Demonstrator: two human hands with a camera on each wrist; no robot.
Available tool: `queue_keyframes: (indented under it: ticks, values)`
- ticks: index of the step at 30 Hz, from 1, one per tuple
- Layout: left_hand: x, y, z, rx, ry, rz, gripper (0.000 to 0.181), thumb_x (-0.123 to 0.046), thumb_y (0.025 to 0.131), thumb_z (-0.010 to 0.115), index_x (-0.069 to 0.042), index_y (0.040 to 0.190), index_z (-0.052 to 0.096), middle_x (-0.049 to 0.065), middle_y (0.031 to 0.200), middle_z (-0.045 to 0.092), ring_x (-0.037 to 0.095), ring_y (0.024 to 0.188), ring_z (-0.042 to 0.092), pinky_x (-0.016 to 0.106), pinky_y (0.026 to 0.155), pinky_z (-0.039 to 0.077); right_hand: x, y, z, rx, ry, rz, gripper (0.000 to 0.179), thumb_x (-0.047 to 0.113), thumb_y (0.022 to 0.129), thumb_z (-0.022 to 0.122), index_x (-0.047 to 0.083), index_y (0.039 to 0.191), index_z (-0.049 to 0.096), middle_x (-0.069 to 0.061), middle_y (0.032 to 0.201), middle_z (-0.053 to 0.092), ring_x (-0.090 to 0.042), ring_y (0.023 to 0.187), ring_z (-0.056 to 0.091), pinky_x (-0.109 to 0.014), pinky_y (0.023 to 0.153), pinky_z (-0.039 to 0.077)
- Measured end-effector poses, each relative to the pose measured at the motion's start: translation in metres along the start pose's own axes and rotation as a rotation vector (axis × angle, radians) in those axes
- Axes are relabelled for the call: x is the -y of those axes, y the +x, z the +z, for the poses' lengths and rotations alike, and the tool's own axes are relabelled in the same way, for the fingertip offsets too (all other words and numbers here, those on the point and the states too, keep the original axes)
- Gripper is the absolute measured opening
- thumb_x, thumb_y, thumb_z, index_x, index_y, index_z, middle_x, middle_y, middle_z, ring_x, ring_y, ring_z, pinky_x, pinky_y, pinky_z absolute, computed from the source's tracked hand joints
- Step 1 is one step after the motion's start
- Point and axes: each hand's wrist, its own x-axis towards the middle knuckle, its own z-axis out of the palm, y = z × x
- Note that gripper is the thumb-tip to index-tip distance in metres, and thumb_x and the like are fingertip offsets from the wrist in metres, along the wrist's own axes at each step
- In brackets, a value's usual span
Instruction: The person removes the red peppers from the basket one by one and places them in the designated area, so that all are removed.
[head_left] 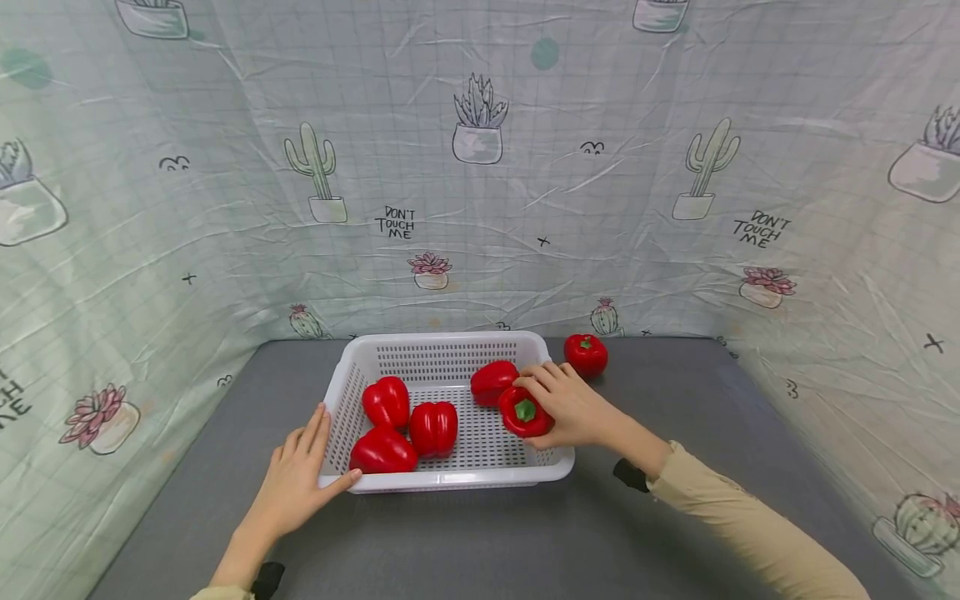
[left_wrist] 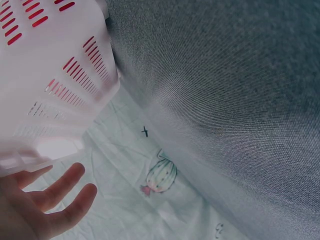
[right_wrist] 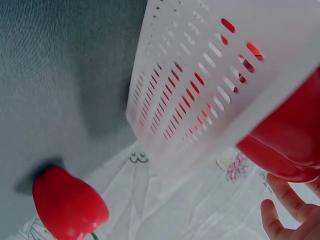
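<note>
A white slotted plastic basket [head_left: 465, 479] stands on the dark grey table. My right hand [head_left: 573, 408] grips a red bell pepper [head_left: 523, 412], green stem toward the head camera, over the basket's right end. In the right wrist view, that held bell pepper [right_wrist: 290, 135] shows at the basket rim beside the fingertips. Another red bell pepper [head_left: 492, 382] lies just left of it in the basket. Several more, among them a front one [head_left: 383, 451], lie in the left half. My left hand [head_left: 296, 475] rests on the basket's left front corner, fingers extended along the rim.
One red bell pepper [head_left: 586, 356] sits on the table [head_left: 675, 400] outside the basket, behind my right hand. A pale cloth [head_left: 480, 208] printed with cacti and succulents hangs around the back and sides of the table.
</note>
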Motion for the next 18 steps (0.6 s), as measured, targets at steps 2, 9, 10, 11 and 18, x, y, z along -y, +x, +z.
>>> queue_keyframes:
  ticks: [2,9,10,11,18]
  values:
    - [0.000,0.000,0.000,0.001,0.002,-0.002,0.095,-0.058,0.074,0.057,0.003,0.139,0.024,0.019,0.146,0.021,0.038,0.116,0.033,0.060,0.087,0.031,-0.002,-0.001,-0.003,-0.028,-0.009,-0.002,0.077,0.047,0.055,0.076,0.014,0.119,0.049,-0.003,0.114,0.052,-0.017,0.102,0.045,-0.035,0.079,0.044]
    - [0.000,0.000,0.000,0.006,0.001,-0.002,0.094,-0.058,0.074,0.057,0.003,0.138,0.024,0.019,0.146,0.021,0.038,0.116,0.033,0.060,0.087,0.031,-0.012,-0.010,-0.015,-0.094,0.000,0.004,0.075,0.045,0.056,0.077,0.014,0.119,0.050,-0.004,0.112,0.050,-0.016,0.100,0.043,-0.036,0.078,0.045]
    - [0.000,0.000,0.000,0.007,0.002,-0.002,0.094,-0.058,0.074,0.057,0.003,0.139,0.024,0.019,0.146,0.021,0.038,0.115,0.033,0.060,0.087,0.031,-0.013,-0.012,-0.016,-0.101,-0.001,0.005,0.075,0.045,0.056,0.077,0.014,0.118,0.050,-0.005,0.111,0.050,-0.016,0.100,0.043,-0.036,0.078,0.045]
    - [0.000,0.000,0.000,0.007,0.002,-0.001,0.094,-0.058,0.074,0.057,0.003,0.139,0.024,0.019,0.146,0.021,0.038,0.115,0.033,0.060,0.087,0.031,-0.015,-0.014,-0.017,-0.109,0.005,0.007,0.075,0.045,0.055,0.077,0.014,0.118,0.050,-0.005,0.111,0.050,-0.017,0.100,0.043,-0.037,0.078,0.045]
    - [0.001,0.001,0.000,0.005,0.003,0.000,0.095,-0.058,0.074,0.057,0.002,0.139,0.023,0.018,0.146,0.020,0.038,0.114,0.034,0.059,0.087,0.031,-0.024,-0.028,-0.022,-0.143,-0.001,0.041,0.076,0.043,0.052,0.079,0.014,0.116,0.050,-0.007,0.113,0.050,-0.019,0.104,0.043,-0.041,0.079,0.047]
